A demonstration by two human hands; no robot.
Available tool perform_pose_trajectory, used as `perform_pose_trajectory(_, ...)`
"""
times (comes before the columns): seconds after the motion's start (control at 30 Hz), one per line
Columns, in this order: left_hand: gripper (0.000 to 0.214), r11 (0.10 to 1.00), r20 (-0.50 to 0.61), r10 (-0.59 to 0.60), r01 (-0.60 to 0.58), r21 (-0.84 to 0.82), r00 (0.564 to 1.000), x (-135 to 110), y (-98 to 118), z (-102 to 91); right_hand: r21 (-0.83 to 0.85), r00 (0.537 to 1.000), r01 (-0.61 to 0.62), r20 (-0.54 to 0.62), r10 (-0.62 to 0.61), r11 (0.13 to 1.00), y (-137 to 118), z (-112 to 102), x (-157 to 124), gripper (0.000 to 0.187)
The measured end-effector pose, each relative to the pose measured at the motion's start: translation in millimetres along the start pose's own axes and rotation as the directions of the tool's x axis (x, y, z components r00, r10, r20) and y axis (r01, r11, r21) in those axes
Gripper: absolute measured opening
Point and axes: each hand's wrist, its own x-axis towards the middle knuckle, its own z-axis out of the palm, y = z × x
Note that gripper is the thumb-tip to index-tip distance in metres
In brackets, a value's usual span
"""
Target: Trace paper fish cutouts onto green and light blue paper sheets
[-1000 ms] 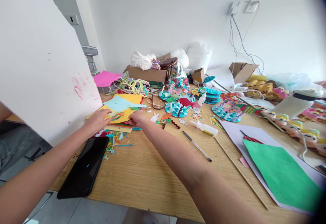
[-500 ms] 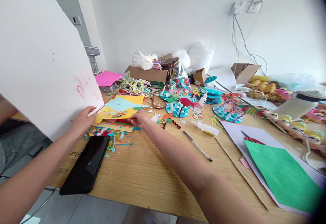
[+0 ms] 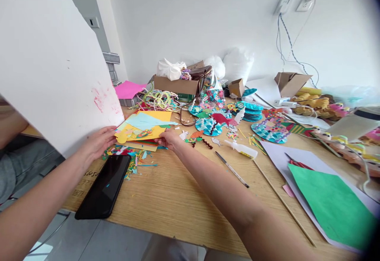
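My left hand [image 3: 97, 142] rests at the lower edge of a big white board [image 3: 53, 71] that leans up at the table's left; its fingers are stretched out beside a stack of coloured paper sheets [image 3: 145, 126]. My right hand [image 3: 170, 139] is closed on the stack's near right edge, pinching the yellow sheets. A small patterned cut-out [image 3: 144, 133] lies on top of the yellow sheet between my hands. Paper scraps [image 3: 130, 158] lie under and in front of the stack.
A black phone [image 3: 103, 185] lies at the table's near left edge. A glue bottle [image 3: 242, 149], a pencil [image 3: 231, 169], a thin stick [image 3: 282, 201], decorated paper discs [image 3: 208, 126] and cardboard boxes [image 3: 175, 83] crowd the middle and back. A green sheet [image 3: 329, 205] lies on white paper at the right.
My left hand slid off the yellow sheet to the left, down to the white board's lower edge. My right hand stayed on the stack's edge, and the sheets lifted slightly.
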Motion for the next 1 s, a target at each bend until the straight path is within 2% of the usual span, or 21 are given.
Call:
perform_pose_trajectory(0.13, 0.031, 0.981, 0.061, 0.023, -0.034, 0.192, 0.998, -1, -3, -1.1, -0.224, 0.998, 0.064, -0.014, -0.069, 0.973, 2, -5, -4, 0.015)
perform_pose_trajectory(0.27, 0.040, 0.878, 0.058, 0.077, -0.095, 0.469, 0.995, 9, -3, -4.6, -0.490, 0.990, 0.115, -0.019, -0.143, 0.864, -1, -18, -6, 0.004)
perform_pose_trajectory(0.33, 0.041, 0.808, 0.067, 0.103, -0.123, 0.576, 0.992, 17, -2, -3.7, -0.616, 0.980, 0.146, -0.018, -0.199, 0.774, -4, -26, -10, 0.009)
perform_pose_trajectory(0.43, 0.039, 0.709, 0.135, 0.094, -0.162, 0.686, 0.986, 25, 1, 2.4, -0.753, 0.963, 0.193, 0.024, -0.268, 0.629, -9, -35, -26, 0.019)
perform_pose_trajectory(0.6, 0.048, 0.542, 0.223, 0.043, -0.210, 0.814, 0.974, 25, 4, 17.3, -0.855, 0.947, 0.269, 0.150, -0.284, 0.444, -2, -41, -78, 0.025)
perform_pose_trajectory(0.67, 0.053, 0.488, 0.236, 0.036, -0.223, 0.844, 0.971, 25, 3, 23.0, -0.920, 0.920, 0.329, 0.261, -0.291, 0.214, 4, -43, -101, 0.027)
perform_pose_trajectory(0.73, 0.054, 0.450, 0.242, 0.030, -0.229, 0.863, 0.970, 25, 3, 27.9, -0.931, 0.918, 0.344, 0.307, -0.251, 0.123, 9, -46, -122, 0.029)
perform_pose_trajectory(0.87, 0.053, 0.439, 0.238, 0.019, -0.222, 0.871, 0.971, 26, 5, 33.4, -0.939, 0.930, 0.331, 0.309, -0.201, 0.088, 15, -52, -148, 0.030)
perform_pose_trajectory(1.0, 0.054, 0.521, 0.221, 0.023, -0.200, 0.830, 0.975, 23, 11, 32.5, -0.934, 0.921, 0.346, 0.320, -0.224, 0.087, 23, -59, -153, 0.030)
